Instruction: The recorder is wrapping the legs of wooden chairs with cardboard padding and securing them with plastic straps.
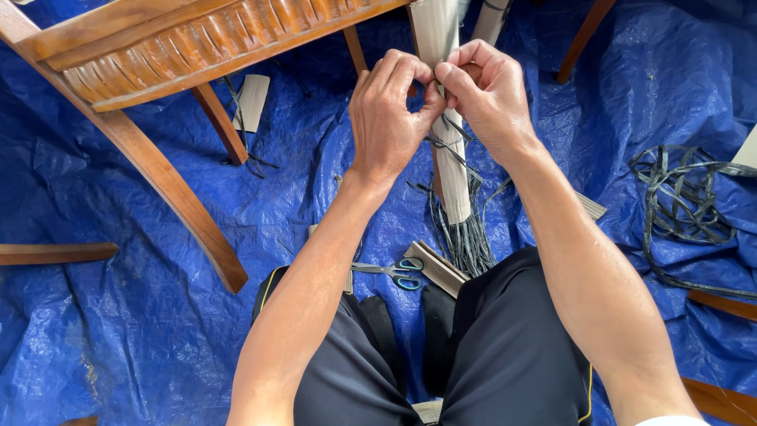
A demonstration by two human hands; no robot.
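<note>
While pinched, wrapped leg [452, 170] stands upright.

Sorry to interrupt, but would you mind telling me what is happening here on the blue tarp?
A seated person is working with both hands on a pale woven strap that runs up in front of them. The left hand and right hand meet on it, fingertips pinching dark strands at its edge. More loose dark strands hang from its lower end. Scissors lie untouched on the blue tarp by the knees. A carved wooden chair frame lies to the left, and a coil of dark cord to the right.
</note>
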